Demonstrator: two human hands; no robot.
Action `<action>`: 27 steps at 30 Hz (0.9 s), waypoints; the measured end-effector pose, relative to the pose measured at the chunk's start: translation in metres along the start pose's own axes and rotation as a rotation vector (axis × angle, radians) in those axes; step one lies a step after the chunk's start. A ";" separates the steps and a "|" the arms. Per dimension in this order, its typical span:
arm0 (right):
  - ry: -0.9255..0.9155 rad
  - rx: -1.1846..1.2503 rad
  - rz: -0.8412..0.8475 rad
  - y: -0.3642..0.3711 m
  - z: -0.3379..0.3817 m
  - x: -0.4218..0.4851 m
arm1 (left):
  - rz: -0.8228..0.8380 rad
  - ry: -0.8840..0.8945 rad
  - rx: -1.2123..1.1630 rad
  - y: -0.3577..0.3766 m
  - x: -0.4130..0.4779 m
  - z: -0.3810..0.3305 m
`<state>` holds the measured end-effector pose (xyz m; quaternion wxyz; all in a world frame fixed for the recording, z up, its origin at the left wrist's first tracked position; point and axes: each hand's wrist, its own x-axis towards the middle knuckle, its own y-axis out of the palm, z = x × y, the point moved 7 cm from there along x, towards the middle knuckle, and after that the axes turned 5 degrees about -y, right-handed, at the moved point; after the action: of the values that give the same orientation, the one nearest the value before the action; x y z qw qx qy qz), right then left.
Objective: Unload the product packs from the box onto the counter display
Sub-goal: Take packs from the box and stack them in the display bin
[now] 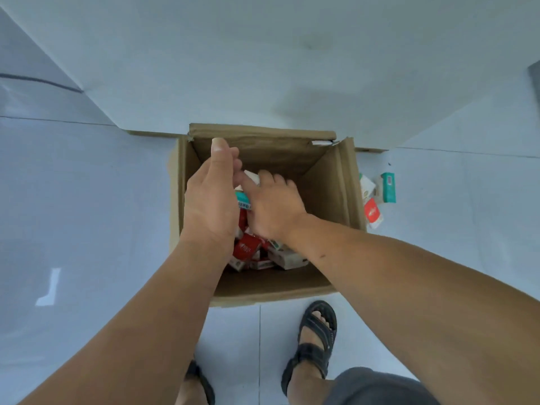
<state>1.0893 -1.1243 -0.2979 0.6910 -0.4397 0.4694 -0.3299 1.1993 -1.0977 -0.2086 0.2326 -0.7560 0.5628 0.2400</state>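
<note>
Head view looks straight down as you reach into an open cardboard box (344, 185) at the centre of the frame. The box stands on a pale tiled floor (87, 214), its far side against a white panel (263, 68) that fills the upper half.

Both forearms come up from the lower corners and meet inside the box. Between them is a small bundle of packs (244, 200): one teal and white with a barcode showing, and a white one just above it.

Your right grip (273, 206) lies on the bundle from the right, grasping it with fingers curled over its top. Your left grip (210, 200) is against the bundle from the left, thumb pointing to the top of the frame. Its fingers are hidden behind the back of the hand, so whether it has closed on anything cannot be told.

Below the grips, red and white packs (248, 251) lie jumbled on the bottom of the box. Right of the box, on the floor just beside its wall, lie a few more packs (375, 200) in teal, white and red. Near the lower edge, a foot in a black sandal (318, 331) stands close to the box.
</note>
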 end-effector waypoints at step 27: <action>-0.137 -0.261 -0.355 -0.613 0.094 -0.255 | 0.139 0.252 -0.157 -0.046 -0.354 -0.451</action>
<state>1.0639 -1.1171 0.3719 0.5896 -0.6224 0.3753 -0.3523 1.2004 -1.1046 0.3661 0.0834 -0.7552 0.6180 0.2019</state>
